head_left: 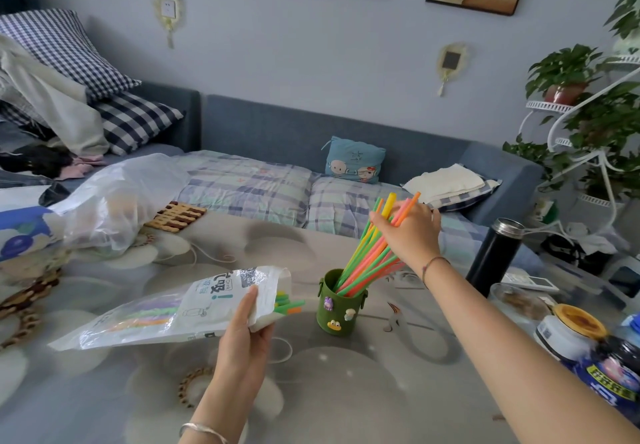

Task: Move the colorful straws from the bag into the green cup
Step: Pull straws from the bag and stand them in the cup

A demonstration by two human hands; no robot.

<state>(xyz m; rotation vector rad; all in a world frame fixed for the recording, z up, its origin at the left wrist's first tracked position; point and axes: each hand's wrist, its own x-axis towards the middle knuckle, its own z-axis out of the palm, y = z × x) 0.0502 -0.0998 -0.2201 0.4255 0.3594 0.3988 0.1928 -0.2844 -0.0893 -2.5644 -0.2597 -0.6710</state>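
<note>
On the bench [346, 391], my left grip [247, 326] pinches the straw bag [194, 305], more straws inside. My right grip [408, 229] clasps a straw bunch [367, 256] standing in the green cup [341, 308]; next I'd release it.

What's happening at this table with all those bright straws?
A person is moving colorful straws out of a plastic bag into a green cup on the table. The right hand has a grip on the upper part of a bunch of straws whose lower ends sit in the cup, leaning. The left hand holds the bag near its open end, where a few more straws poke out, so the job isn't finished.
</note>
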